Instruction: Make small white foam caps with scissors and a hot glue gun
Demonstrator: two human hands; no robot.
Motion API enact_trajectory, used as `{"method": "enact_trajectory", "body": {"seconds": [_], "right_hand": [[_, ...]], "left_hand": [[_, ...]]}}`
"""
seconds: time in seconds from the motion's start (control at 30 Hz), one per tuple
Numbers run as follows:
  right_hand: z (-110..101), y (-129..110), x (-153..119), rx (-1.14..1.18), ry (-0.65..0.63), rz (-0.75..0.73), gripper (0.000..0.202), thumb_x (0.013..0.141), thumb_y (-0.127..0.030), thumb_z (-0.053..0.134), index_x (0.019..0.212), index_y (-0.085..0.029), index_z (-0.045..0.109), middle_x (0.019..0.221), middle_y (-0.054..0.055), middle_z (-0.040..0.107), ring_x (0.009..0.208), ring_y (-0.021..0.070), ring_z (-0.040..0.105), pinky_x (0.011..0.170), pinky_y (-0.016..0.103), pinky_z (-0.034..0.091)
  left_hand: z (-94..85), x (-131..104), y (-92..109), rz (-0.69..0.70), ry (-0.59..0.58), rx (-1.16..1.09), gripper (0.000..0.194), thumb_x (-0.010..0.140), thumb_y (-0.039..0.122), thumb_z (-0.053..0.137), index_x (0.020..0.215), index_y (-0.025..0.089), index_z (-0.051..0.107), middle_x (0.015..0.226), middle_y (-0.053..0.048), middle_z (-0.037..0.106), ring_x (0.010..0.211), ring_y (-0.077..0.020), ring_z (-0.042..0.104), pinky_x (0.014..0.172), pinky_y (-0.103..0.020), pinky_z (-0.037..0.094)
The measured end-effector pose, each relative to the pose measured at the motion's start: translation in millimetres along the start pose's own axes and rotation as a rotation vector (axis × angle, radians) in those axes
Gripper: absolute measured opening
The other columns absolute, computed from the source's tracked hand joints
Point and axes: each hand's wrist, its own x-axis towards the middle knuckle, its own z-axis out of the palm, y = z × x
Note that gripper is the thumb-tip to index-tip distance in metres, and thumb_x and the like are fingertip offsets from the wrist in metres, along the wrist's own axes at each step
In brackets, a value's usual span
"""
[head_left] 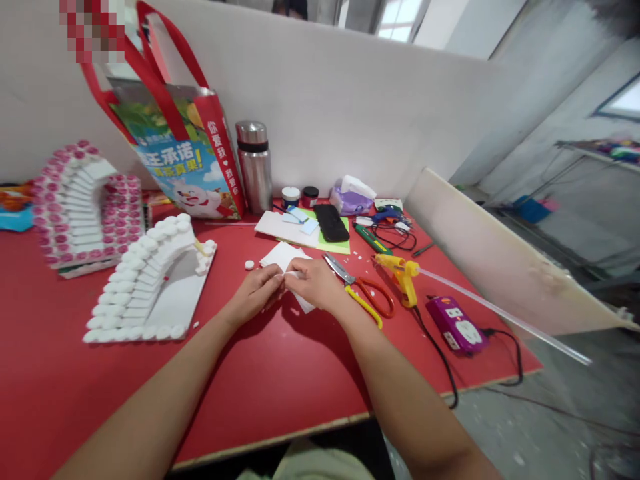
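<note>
My left hand and my right hand meet at the middle of the red table. Both have their fingers pinched together on a small white piece, mostly hidden by the fingertips. White paper sheets lie beneath and behind the hands. To the left stands a white model of steps edged with rounded white pieces. A small white disc rests just behind my left hand. Scissors with red and yellow handles lie right of my right hand.
A yellow glue gun with a long clear stick and a purple power strip lie at the right. Behind are a bag, a steel flask and a black case. A pink-and-white model stands far left.
</note>
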Motion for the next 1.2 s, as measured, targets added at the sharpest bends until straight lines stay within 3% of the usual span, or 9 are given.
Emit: {"method": "enact_trajectory", "body": {"seconds": [0.1, 0.23, 0.4, 0.5, 0.63, 0.73, 0.83, 1.0, 1.2], "right_hand": [[2.1, 0.8, 0.0, -0.053, -0.006, 0.014, 0.013, 0.080, -0.027, 0.058, 0.069, -0.020, 0.056, 0.061, -0.004, 0.050, 0.062, 0.0126, 0.047, 0.058, 0.026, 0.028], [3.5, 1.1, 0.9, -0.134, 0.023, 0.044, 0.013, 0.079, -0.025, 0.058, 0.067, -0.020, 0.056, 0.060, -0.004, 0.051, 0.063, 0.0131, 0.046, 0.058, 0.027, 0.026], [0.2, 1.0, 3.4, -0.053, 0.041, 0.115, 0.015, 0.078, -0.024, 0.059, 0.064, -0.020, 0.055, 0.059, -0.004, 0.050, 0.061, 0.0126, 0.046, 0.056, 0.026, 0.028], [-0.4, -0.1, 1.9, -0.046, 0.060, 0.085, 0.015, 0.080, -0.024, 0.059, 0.066, -0.020, 0.056, 0.058, -0.005, 0.049, 0.060, 0.0121, 0.045, 0.056, 0.025, 0.028], [1.4, -2.5, -3.4, -0.200, 0.042, -0.104, 0.016, 0.087, -0.021, 0.056, 0.072, -0.019, 0.059, 0.064, -0.003, 0.055, 0.063, 0.0123, 0.048, 0.060, 0.025, 0.030], [2.6, -2.5, -6.1, -0.331, 0.001, -0.250, 0.015, 0.092, -0.020, 0.055, 0.079, -0.019, 0.062, 0.079, 0.001, 0.066, 0.075, 0.0144, 0.057, 0.067, 0.026, 0.034], [3.1, -0.8, -6.7, -0.453, -0.010, -0.300, 0.013, 0.096, -0.022, 0.054, 0.090, -0.019, 0.065, 0.092, 0.004, 0.071, 0.084, 0.0171, 0.062, 0.072, 0.027, 0.036], [3.7, -0.2, -6.8, -0.604, -0.005, -0.340, 0.017, 0.100, -0.025, 0.051, 0.096, -0.017, 0.066, 0.096, 0.007, 0.071, 0.081, 0.0180, 0.063, 0.070, 0.029, 0.037], [1.8, -1.0, -7.4, -0.654, -0.008, -0.362, 0.023, 0.104, -0.028, 0.046, 0.102, -0.017, 0.066, 0.097, 0.007, 0.071, 0.083, 0.0181, 0.064, 0.070, 0.029, 0.037]], "left_hand": [[-2.2, 1.7, 1.0, 0.123, 0.033, 0.266, 0.031, 0.101, 0.034, 0.042, 0.074, 0.020, 0.047, 0.063, 0.002, 0.052, 0.058, -0.0126, 0.049, 0.058, -0.027, 0.036], [-0.5, 6.5, 3.4, 0.207, 0.040, 0.532, 0.024, 0.097, 0.029, 0.042, 0.074, 0.021, 0.044, 0.065, 0.001, 0.052, 0.060, -0.0145, 0.047, 0.060, -0.029, 0.031], [5.6, 9.1, 7.5, 0.287, 0.099, 0.655, 0.021, 0.094, 0.027, 0.044, 0.075, 0.020, 0.046, 0.069, -0.002, 0.055, 0.063, -0.0161, 0.048, 0.061, -0.030, 0.029], [7.1, 7.5, 6.4, 0.201, 0.107, 0.400, 0.026, 0.096, 0.034, 0.045, 0.075, 0.020, 0.048, 0.064, -0.001, 0.056, 0.060, -0.0148, 0.051, 0.060, -0.028, 0.033], [4.9, 8.3, 2.4, -0.188, -0.045, -0.212, 0.040, 0.098, 0.046, 0.034, 0.073, 0.020, 0.051, 0.044, 0.001, 0.051, 0.036, -0.0130, 0.047, 0.041, -0.023, 0.025], [1.5, 11.2, 3.7, -0.345, -0.049, -0.502, 0.037, 0.090, 0.047, 0.042, 0.069, 0.018, 0.051, 0.052, -0.004, 0.062, 0.029, -0.0117, 0.047, 0.032, -0.022, 0.018], [-1.5, 11.3, 9.4, -0.381, -0.052, -0.565, 0.032, 0.084, 0.044, 0.051, 0.065, 0.018, 0.048, 0.053, -0.006, 0.064, 0.027, -0.0108, 0.046, 0.029, -0.020, 0.017], [-5.2, 8.8, 14.6, -0.462, -0.104, -0.701, 0.027, 0.082, 0.036, 0.053, 0.063, 0.017, 0.049, 0.053, -0.009, 0.065, 0.028, -0.0101, 0.047, 0.029, -0.017, 0.024], [-2.3, 11.8, 7.2, -0.465, -0.054, -0.811, 0.022, 0.082, 0.032, 0.057, 0.068, 0.016, 0.052, 0.053, -0.004, 0.061, 0.031, -0.0087, 0.046, 0.029, -0.017, 0.028]]}}
